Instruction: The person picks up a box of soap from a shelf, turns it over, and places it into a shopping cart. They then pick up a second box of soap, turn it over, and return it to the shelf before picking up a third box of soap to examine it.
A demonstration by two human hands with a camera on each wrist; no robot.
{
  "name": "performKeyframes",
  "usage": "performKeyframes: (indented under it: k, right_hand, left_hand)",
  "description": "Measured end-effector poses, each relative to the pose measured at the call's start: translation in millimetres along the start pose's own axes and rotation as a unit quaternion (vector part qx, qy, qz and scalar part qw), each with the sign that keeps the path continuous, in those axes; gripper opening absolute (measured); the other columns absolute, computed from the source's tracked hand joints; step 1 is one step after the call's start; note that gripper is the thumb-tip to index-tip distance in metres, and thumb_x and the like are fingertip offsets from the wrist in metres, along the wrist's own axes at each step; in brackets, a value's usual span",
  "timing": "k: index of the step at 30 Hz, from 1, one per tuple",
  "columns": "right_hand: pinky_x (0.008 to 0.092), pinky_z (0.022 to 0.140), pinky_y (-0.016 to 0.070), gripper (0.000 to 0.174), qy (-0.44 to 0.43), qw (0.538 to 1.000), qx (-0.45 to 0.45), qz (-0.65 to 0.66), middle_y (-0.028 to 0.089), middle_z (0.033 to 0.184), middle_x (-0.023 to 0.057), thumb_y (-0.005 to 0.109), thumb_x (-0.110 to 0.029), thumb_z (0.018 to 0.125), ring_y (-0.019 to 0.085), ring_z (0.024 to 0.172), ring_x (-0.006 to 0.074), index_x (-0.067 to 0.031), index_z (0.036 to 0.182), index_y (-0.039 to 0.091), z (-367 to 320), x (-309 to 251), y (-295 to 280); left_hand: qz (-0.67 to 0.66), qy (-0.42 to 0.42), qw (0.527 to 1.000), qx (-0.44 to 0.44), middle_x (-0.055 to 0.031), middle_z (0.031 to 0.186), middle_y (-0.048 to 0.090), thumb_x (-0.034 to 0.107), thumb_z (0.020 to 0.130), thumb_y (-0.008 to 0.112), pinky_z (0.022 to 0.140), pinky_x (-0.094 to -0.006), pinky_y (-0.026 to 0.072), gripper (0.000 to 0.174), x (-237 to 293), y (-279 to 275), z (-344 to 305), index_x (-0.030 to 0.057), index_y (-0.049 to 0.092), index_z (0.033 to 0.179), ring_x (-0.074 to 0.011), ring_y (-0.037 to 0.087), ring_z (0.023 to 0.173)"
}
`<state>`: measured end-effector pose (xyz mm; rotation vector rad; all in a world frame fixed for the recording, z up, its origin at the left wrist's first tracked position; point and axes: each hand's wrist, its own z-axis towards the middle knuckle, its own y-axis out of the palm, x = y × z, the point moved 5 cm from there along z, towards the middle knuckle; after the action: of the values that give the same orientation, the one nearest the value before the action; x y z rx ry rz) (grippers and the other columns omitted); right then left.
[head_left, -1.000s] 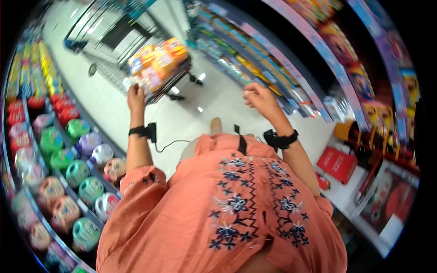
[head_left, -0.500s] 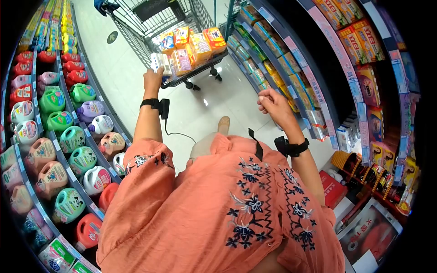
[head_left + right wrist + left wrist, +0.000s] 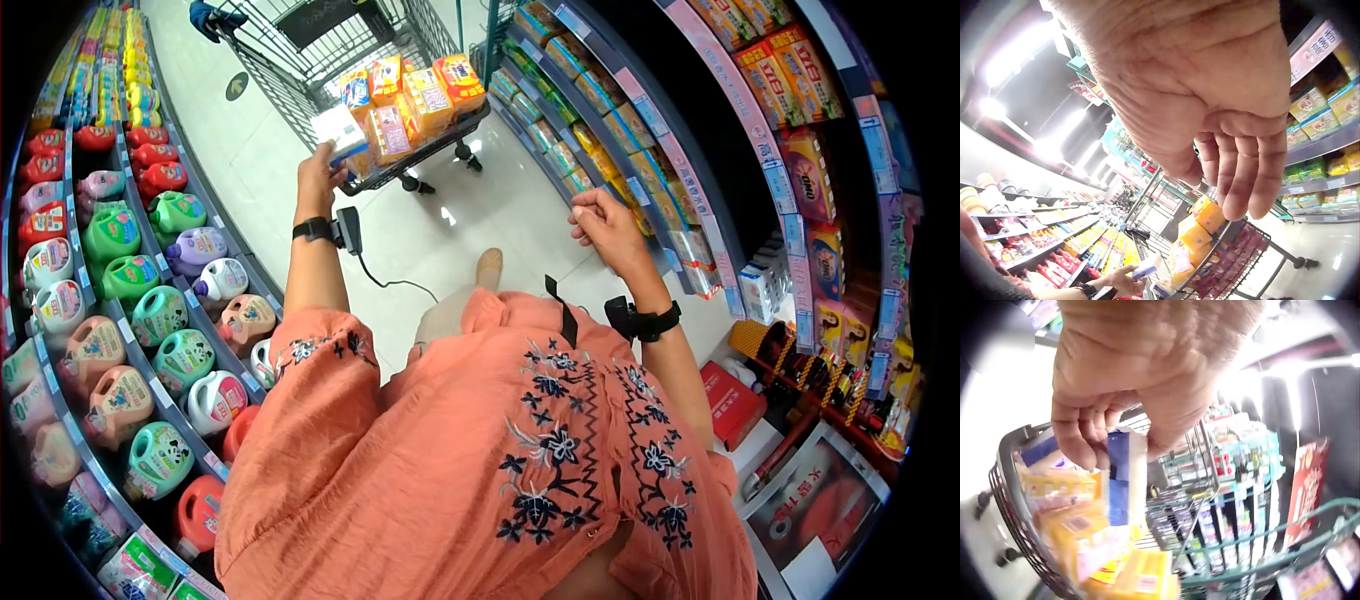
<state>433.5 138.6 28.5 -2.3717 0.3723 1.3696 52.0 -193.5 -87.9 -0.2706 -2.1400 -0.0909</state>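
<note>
Over the near left corner of the shopping cart (image 3: 268,82), my left hand (image 3: 318,178) pinches a white-and-blue pack (image 3: 340,130) between thumb and fingers. The left wrist view has this pack (image 3: 1124,478) upright, blue side showing, above the goods. Another white-and-blue pack (image 3: 1042,452) lies by the basket's rim. Orange and yellow packs (image 3: 430,98) fill this end of the cart. My right hand (image 3: 608,230) hangs in the air before the right shelves with fingers loosely bent, holding nothing.
Detergent bottles (image 3: 160,460) in several colours line the left shelves. Boxed packs (image 3: 605,105) fill the right shelves. A red box (image 3: 730,402) stands at the lower right. Pale floor tiles (image 3: 440,240) lie between my foot and the cart.
My left hand came to the white-and-blue packs at the cart's corner and now holds one tipped above the others. The head view has steadied. My right hand stays loosely raised.
</note>
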Motion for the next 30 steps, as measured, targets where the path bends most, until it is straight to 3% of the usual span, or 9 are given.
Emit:
performKeyframes:
  k: [1,4,5,13,16,23,26,28,30]
  right_hand:
    - [0.0271,0.066,0.0516,0.028,-0.016,1.000,0.013,0.006,0.067,0.094,0.0057,0.062,-0.019,0.094,0.065,0.077,0.0122,-0.0016,0.116,0.060,3,-3,-2]
    - [0.0270,0.069,0.0530,0.033,-0.062,0.997,0.053,-0.006,0.067,0.105,0.0094,0.062,-0.016,0.093,0.066,0.081,0.0135,-0.0004,0.122,0.058,4,-27,-5]
    - [0.0279,0.071,0.0537,0.035,-0.109,0.992,0.064,-0.030,0.067,0.108,0.0099,0.064,-0.016,0.092,0.067,0.085,0.0146,-0.0009,0.123,0.057,4,-42,-3]
    - [0.0392,0.096,0.0533,0.070,-0.367,0.908,0.098,-0.177,0.051,0.140,0.0140,0.076,-0.007,0.077,0.059,0.121,0.0334,-0.0133,0.141,0.049,-12,-127,37]
    - [0.0418,0.097,0.0528,0.075,-0.377,0.897,0.092,-0.213,0.042,0.147,0.0155,0.075,-0.002,0.074,0.054,0.126,0.0387,-0.0175,0.143,0.049,-20,-126,39]
    - [0.0445,0.097,0.0522,0.069,-0.364,0.859,0.192,-0.305,0.043,0.147,0.0161,0.076,-0.003,0.071,0.054,0.124,0.0426,-0.0128,0.135,0.053,-40,-103,6]
    - [0.0409,0.091,0.0559,0.061,-0.361,0.865,0.250,-0.244,0.057,0.133,0.0164,0.076,-0.008,0.078,0.064,0.113,0.0369,-0.0096,0.134,0.053,-46,-91,-18]
    - [0.0374,0.085,0.0579,0.053,-0.231,0.952,0.196,0.042,0.064,0.120,0.0158,0.074,-0.011,0.084,0.069,0.101,0.0315,-0.0063,0.132,0.054,-41,-66,-37]
    - [0.0321,0.075,0.0592,0.044,-0.145,0.927,0.166,0.304,0.071,0.103,0.0155,0.068,-0.023,0.094,0.073,0.085,0.0228,0.0010,0.128,0.054,-49,-55,-48]
  left_hand:
    - [-0.092,0.026,0.995,-0.035,-0.0035,0.092,0.064,0.034,0.090,0.070,0.064,-0.0269,0.0539,0.041,13,7,-11,0.0008,0.063,0.112,-0.0147,0.063,0.076]
    - [-0.124,0.082,0.985,-0.087,-0.0024,0.097,0.061,0.037,0.090,0.071,0.073,-0.0280,0.0527,0.046,67,27,-64,0.0046,0.060,0.120,-0.0138,0.060,0.085]
    - [-0.129,0.098,0.983,-0.090,-0.0082,0.100,0.065,0.034,0.092,0.068,0.069,-0.0266,0.0550,0.046,79,33,-76,-0.0010,0.062,0.121,-0.0155,0.062,0.081]
    - [-0.087,0.006,0.947,-0.308,-0.0108,0.097,0.069,0.034,0.095,0.065,0.060,-0.0293,0.0547,0.044,68,148,-171,-0.0003,0.058,0.121,-0.0173,0.065,0.072]
    - [-0.071,-0.038,0.926,-0.369,-0.0097,0.098,0.069,0.031,0.095,0.064,0.058,-0.0287,0.0545,0.042,56,189,-201,-0.0004,0.058,0.122,-0.0164,0.065,0.073]
    - [0.035,-0.030,0.897,-0.439,-0.0058,0.087,0.065,0.036,0.099,0.057,0.058,-0.0266,0.0513,0.036,57,252,-236,0.0014,0.062,0.109,-0.0147,0.063,0.071]
    - [0.025,-0.017,0.874,-0.486,-0.0045,0.085,0.064,0.045,0.103,0.049,0.062,-0.0274,0.0506,0.044,62,275,-245,0.0029,0.063,0.106,-0.0147,0.063,0.073]
    - [0.023,-0.002,0.860,-0.509,-0.0041,0.086,0.064,0.053,0.105,0.040,0.066,-0.0294,0.0508,0.055,70,289,-251,0.0038,0.063,0.106,-0.0154,0.063,0.073]
    - [0.071,0.069,0.877,-0.470,-0.0045,0.095,0.065,0.049,0.105,0.045,0.072,-0.0294,0.0508,0.050,74,302,-251,0.0026,0.062,0.113,-0.0143,0.063,0.085]
